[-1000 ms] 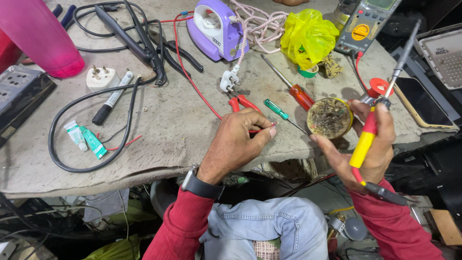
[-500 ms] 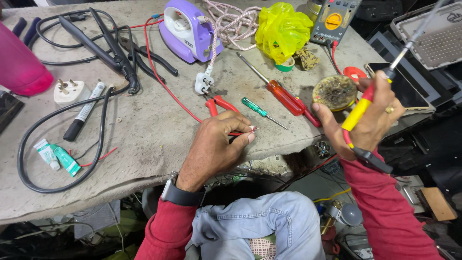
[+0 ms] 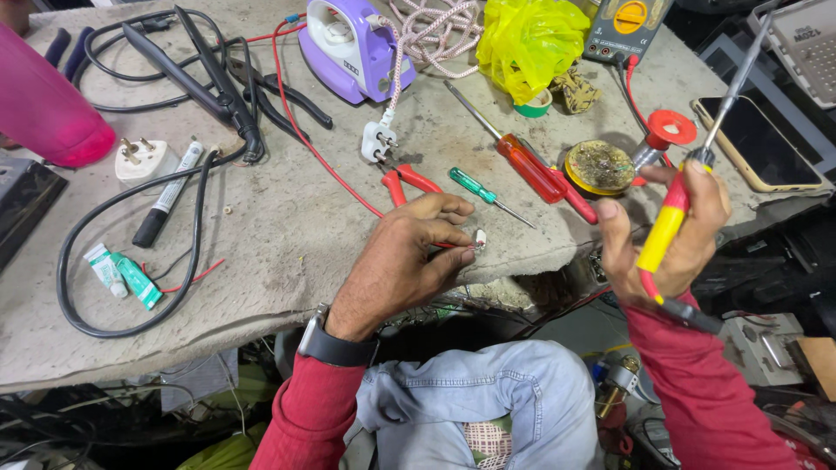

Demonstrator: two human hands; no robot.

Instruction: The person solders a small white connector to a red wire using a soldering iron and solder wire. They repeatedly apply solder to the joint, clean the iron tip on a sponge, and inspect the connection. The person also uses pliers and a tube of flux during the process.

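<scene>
left hand pinches red wire below green screwdriver | right hand grips soldering iron, right of it

- Grey cloth-covered counter, front edge frayed.
- On it: purple iron, white plug, marker, green tubes, black cable, red pliers, green screwdriver, red screwdriver, yellow bag, multimeter, round tin, phone.
</scene>
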